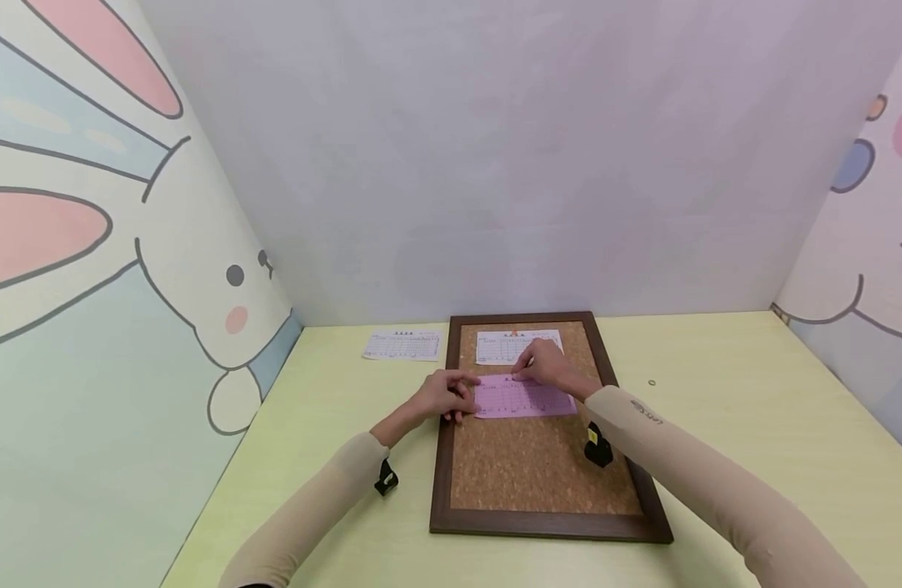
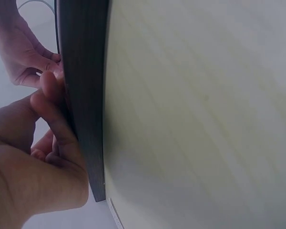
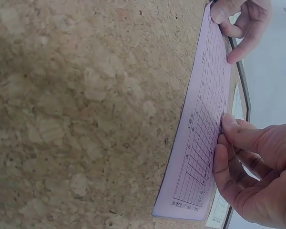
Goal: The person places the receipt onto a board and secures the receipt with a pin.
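Note:
A pink printed form (image 1: pixel 524 398) lies across the middle of a framed cork board (image 1: pixel 539 465). My left hand (image 1: pixel 445 394) is at the form's left end, with thumb and index finger touching its two left corners. At the middle of the form's top edge, my right hand (image 1: pixel 544 365) pinches a small thing that its fingertips mostly hide. In the right wrist view the right thumb and curled fingers (image 3: pixel 224 164) meet at that edge. Above the pink form, a white form (image 1: pixel 495 349) is on the board with an orange pin (image 1: pixel 514 332) at its top.
Another white form (image 1: pixel 402 345) lies on the pale yellow table (image 1: pixel 722 408), left of the board. A small ring-shaped item (image 1: pixel 652 382) is on the table to the right. The board's dark wooden frame (image 1: pixel 549 523) stands raised around the cork. Walls enclose the back and sides.

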`<state>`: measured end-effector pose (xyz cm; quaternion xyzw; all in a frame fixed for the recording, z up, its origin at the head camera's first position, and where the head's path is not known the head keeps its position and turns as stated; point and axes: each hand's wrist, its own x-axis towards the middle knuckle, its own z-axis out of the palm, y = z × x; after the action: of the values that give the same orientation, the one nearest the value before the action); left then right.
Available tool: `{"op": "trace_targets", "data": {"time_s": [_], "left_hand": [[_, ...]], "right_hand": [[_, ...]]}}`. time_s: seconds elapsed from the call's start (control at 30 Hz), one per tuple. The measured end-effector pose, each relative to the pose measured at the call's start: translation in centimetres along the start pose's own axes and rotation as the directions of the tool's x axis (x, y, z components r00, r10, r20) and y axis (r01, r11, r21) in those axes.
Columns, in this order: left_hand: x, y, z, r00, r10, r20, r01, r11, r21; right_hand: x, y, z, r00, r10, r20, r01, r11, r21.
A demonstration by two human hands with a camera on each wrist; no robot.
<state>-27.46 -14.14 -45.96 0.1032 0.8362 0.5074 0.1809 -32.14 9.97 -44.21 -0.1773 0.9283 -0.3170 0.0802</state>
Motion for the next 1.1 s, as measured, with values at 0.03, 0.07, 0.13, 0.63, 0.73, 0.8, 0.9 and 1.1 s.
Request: {"op": "trace_targets", "data": {"time_s": [0.03, 0.07, 0.13, 0.63, 0.73, 0.8, 0.9, 1.1], "left_hand": [[0.03, 0.0, -0.02, 1.0, 0.0, -0.003, 0.0, 1.0, 0.001], [0.06, 0.01, -0.05, 1.0, 0.001, -0.007, -0.001, 1.0, 0.001], [0.14, 0.01, -0.09, 1.0, 0.001, -0.014, -0.001, 1.0, 0.004], [0.29, 0.04, 0.02, 1.0, 0.006, -0.014, -0.007, 1.0, -0.007], [0.26, 0.11, -0.06, 1.0, 0.006, -0.012, -0.006, 1.0, -0.006], [0.29, 0.11, -0.09, 1.0, 0.003, -0.012, -0.003, 1.0, -0.007], [0.29, 0.0, -0.03, 1.0, -0.005, -0.011, 0.005, 1.0, 0.0], [0.08, -0.04, 0.05, 1.0, -0.003, -0.011, 0.003, 1.0, 0.004]], "right_hand": [[0.03, -0.01, -0.06, 1.0, -0.002, 0.002, 0.002, 1.0, 0.003], [0.07, -0.03, -0.13, 1.0, -0.004, 0.002, 0.004, 1.0, 0.006], [0.18, -0.02, -0.28, 1.0, -0.007, 0.002, 0.007, 1.0, 0.01], [0.43, -0.04, -0.56, 0.999, -0.027, 0.025, 0.028, 1.0, -0.014], [0.53, -0.02, -0.53, 0.999, -0.007, 0.034, 0.007, 1.0, -0.008], [0.57, 0.04, -0.5, 0.999, 0.003, 0.035, -0.003, 1.0, -0.005], [0.51, 0.05, -0.39, 0.999, 0.025, 0.038, -0.025, 1.0, 0.009], [0.24, -0.2, -0.27, 0.998, 0.039, 0.05, -0.04, 0.999, 0.029]]}}
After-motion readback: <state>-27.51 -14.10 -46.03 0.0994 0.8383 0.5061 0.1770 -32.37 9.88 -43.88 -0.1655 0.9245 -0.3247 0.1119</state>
